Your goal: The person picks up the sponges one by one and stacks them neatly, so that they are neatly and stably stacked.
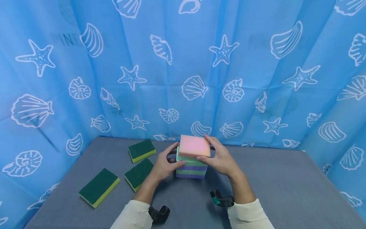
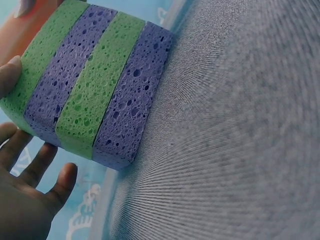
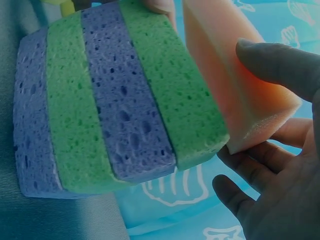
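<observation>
A stack of purple and green porous sponges stands on the table, with a purple sponge (image 2: 135,95) at the bottom and a green sponge (image 3: 172,85) on top. My right hand (image 1: 224,159) pinches a pink sponge (image 1: 194,145) between thumb and fingers, just over the stack. In the right wrist view a narrow wedge of space separates the tilted pink sponge from the green one. At the stack's left side, my left hand (image 1: 166,163) holds the top green sponge, thumb on the front and fingers around the side and back.
Left of the stack lie three green-and-yellow scouring sponges: one at the back (image 1: 142,150), one partly behind the left forearm (image 1: 138,173), and one farther left (image 1: 99,187). The grey table (image 1: 280,184) ends at a blue shell-patterned curtain (image 1: 194,63).
</observation>
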`<state>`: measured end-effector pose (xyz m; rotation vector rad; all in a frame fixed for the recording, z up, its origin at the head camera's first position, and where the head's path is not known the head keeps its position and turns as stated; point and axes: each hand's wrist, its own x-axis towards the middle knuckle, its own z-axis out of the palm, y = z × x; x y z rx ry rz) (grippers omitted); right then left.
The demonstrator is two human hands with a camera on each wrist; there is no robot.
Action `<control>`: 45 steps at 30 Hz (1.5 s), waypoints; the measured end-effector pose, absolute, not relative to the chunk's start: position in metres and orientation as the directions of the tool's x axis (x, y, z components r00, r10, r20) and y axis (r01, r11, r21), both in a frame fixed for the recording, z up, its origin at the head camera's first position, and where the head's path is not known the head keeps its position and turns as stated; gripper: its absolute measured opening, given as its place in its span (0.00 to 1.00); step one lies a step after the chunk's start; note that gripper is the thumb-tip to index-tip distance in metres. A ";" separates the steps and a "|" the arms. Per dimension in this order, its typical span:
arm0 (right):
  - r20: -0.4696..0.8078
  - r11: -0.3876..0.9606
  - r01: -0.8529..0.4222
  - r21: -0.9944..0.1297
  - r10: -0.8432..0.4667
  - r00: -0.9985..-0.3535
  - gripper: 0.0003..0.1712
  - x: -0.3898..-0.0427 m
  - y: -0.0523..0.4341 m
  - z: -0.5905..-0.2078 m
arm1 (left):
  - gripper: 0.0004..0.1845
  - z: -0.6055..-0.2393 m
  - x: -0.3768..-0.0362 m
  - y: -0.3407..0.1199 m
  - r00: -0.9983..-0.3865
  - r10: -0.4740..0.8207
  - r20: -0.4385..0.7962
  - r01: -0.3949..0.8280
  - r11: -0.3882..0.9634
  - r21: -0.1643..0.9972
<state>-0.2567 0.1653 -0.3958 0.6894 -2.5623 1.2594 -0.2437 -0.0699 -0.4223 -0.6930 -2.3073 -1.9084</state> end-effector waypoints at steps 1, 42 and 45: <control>0.373 0.529 -0.489 -0.694 -0.317 -0.872 0.49 -0.257 0.165 -0.397 | 0.38 -0.422 -0.244 -0.070 -0.895 0.297 0.333 0.383 0.129 0.915; 0.266 0.525 -0.422 -0.739 -0.347 -0.899 0.51 -0.260 0.165 -0.405 | 0.39 -0.419 -0.241 -0.067 -0.905 0.282 0.319 0.373 0.167 0.912; 0.281 0.520 -0.435 -0.735 -0.349 -0.894 0.52 -0.260 0.166 -0.404 | 0.39 -0.417 -0.241 -0.068 -0.902 0.284 0.324 0.380 0.171 0.909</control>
